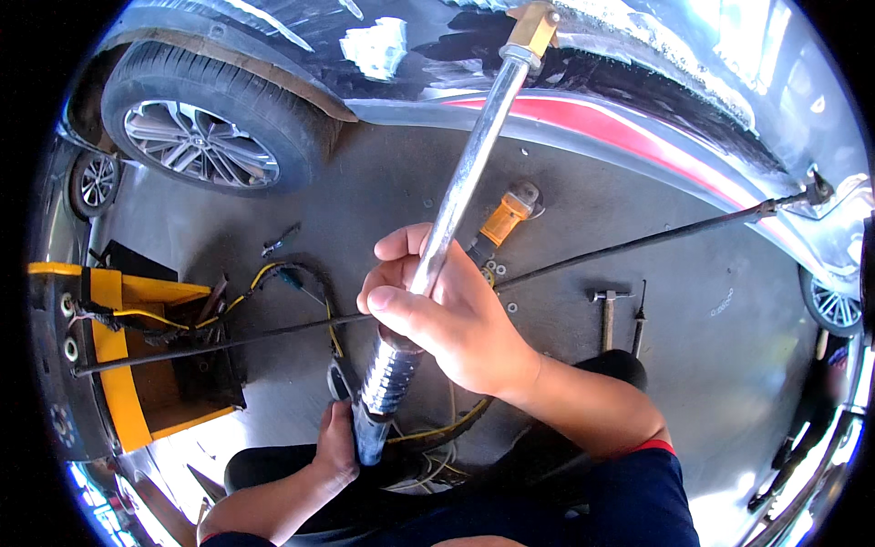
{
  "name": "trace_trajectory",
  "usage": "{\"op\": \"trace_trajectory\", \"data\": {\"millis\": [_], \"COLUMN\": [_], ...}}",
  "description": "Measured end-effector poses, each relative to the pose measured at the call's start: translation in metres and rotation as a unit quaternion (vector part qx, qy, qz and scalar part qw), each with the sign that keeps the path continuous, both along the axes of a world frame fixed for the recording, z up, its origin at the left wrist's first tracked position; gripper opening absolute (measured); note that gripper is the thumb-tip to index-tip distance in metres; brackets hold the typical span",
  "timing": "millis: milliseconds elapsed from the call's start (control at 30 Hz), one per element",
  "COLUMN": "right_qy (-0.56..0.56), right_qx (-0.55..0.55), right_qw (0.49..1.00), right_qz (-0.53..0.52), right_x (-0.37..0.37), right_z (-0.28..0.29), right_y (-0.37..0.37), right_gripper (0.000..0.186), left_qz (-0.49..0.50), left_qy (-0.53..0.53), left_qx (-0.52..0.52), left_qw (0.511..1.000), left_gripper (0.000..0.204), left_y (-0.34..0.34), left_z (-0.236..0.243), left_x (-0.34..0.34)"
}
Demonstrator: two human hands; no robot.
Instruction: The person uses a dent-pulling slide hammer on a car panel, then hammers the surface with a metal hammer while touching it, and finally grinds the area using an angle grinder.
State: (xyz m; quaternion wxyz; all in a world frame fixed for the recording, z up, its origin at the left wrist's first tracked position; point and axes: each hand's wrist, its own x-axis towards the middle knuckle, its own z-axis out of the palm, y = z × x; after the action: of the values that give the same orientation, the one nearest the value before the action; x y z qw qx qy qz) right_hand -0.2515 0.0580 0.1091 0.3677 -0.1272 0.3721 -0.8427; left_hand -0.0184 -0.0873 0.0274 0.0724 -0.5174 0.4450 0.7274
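A slide-hammer dent puller [481, 137] runs from my lap up to the car, its long chrome rod tilted to the right. The brass-coloured head [531, 35] at its far end meets the scraped side panel [437, 50]. Partway down, my right hand [456, 324] wraps its thumb and fingers round the rod, just above a dark ribbed section. Lower down, my left hand [337, 442] holds the black handle [371, 438] at the near end; its thumb shows, while most of its fingers are hidden.
An orange angle grinder [504, 223] lies on the floor beside small washers. A hammer [609, 319] and a thin tool [641, 319] lie to the right. At left stands a yellow-and-black cart [114, 365] with cables. A dark cable [629, 246] stretches across to the car. A wheel [200, 146] is at upper left.
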Motion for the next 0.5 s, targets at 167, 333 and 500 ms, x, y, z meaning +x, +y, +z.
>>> {"op": "trace_trajectory", "data": {"millis": [167,333,500], "right_qy": [-0.007,0.058,0.043], "right_qx": [0.008,0.051,0.06], "right_qw": [1.0,0.997,0.997], "right_qz": [0.005,-0.003,-0.027], "right_x": [-0.001,0.014,0.005], "right_z": [-0.007,-0.011,-0.015], "right_y": [-0.005,0.003,-0.003], "right_gripper": [0.035,0.029,0.018], "left_qz": [-0.188,-0.443,-0.316], "left_qy": [-0.021,-0.012,-0.056], "left_qx": [0.085,0.336,0.192], "left_qw": [0.978,0.831,0.927], "left_gripper": [0.026,0.021,0.024], "left_y": [-0.059,-0.059,-0.043], "left_z": [-0.048,-0.067,-0.074], "left_x": [-0.006,-0.013,-0.023]}}
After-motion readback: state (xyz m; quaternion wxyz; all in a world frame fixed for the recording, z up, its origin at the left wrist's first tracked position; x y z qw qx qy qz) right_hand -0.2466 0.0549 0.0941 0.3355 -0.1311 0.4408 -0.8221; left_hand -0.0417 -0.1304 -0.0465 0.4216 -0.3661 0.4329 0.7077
